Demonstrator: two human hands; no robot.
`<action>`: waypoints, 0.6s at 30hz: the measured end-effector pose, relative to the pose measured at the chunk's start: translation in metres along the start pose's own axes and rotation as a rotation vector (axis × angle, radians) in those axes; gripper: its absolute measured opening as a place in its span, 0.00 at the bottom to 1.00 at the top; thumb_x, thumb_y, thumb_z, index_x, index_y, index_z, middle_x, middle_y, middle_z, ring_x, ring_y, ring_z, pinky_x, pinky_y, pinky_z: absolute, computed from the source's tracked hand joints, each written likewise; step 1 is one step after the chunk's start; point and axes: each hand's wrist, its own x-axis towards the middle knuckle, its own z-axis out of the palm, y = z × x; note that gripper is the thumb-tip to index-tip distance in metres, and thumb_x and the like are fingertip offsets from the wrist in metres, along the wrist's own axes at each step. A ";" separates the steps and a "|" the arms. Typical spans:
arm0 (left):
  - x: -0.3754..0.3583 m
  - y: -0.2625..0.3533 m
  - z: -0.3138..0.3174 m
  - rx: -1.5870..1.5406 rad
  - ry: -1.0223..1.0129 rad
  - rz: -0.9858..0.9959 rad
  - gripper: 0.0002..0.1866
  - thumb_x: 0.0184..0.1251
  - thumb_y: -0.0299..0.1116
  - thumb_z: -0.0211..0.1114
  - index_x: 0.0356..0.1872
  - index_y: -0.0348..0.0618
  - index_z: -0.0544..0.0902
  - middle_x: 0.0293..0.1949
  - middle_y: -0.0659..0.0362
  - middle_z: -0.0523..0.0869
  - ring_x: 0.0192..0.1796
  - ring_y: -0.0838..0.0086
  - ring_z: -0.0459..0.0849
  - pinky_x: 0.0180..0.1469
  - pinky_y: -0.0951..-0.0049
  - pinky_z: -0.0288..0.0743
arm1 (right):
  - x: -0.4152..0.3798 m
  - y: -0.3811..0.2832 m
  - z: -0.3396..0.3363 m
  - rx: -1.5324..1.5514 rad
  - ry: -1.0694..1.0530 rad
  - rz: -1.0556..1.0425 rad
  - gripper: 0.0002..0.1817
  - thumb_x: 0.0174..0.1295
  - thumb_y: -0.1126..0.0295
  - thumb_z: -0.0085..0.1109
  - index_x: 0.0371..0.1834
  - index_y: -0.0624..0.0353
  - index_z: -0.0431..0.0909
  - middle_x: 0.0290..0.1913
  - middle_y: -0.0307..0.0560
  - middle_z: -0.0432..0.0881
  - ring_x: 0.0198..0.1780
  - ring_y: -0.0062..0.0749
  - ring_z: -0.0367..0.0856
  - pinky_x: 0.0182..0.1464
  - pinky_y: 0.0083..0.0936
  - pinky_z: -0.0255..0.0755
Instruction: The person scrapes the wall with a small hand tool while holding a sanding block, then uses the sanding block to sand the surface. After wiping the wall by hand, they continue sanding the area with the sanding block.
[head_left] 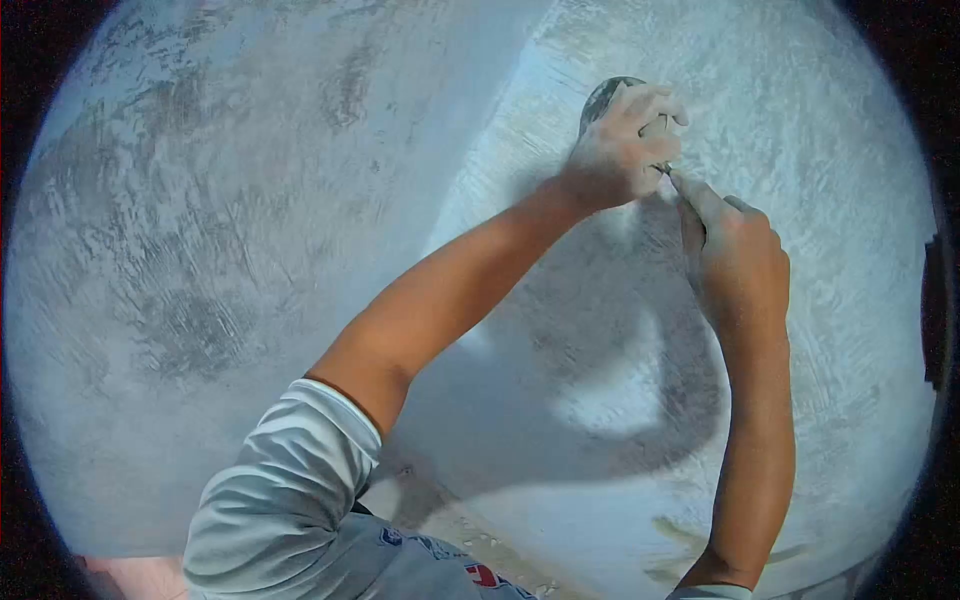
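Note:
My left hand [625, 150], pale with dust, is raised at the upper middle with its fingers curled round a rounded, grey-speckled object [610, 98], whose edge shows behind the knuckles. Just below and to the right, my right hand [735, 235] is closed, its fingertips pinching a small thin dark item [664, 168] near the heel of my left hand. What that item is cannot be made out. Both hands are close together in front of a rough, whitish plastered wall [830, 200].
A corner line between two plastered faces runs diagonally left of my hands. The left face [200, 220] has darker grey patches. Shadows of my arms fall on the wall. A dark object [935, 315] stands at the right edge, and a pinkish surface [130, 578] shows at the lower left.

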 end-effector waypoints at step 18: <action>-0.011 -0.057 -0.037 -0.075 0.210 -0.008 0.08 0.57 0.17 0.66 0.24 0.39 0.77 0.53 0.50 0.86 0.49 0.55 0.84 0.49 0.59 0.81 | 0.039 -0.048 0.018 -0.026 0.389 -0.381 0.07 0.67 0.68 0.71 0.46 0.50 0.91 0.32 0.52 0.88 0.33 0.46 0.92 0.35 0.41 0.86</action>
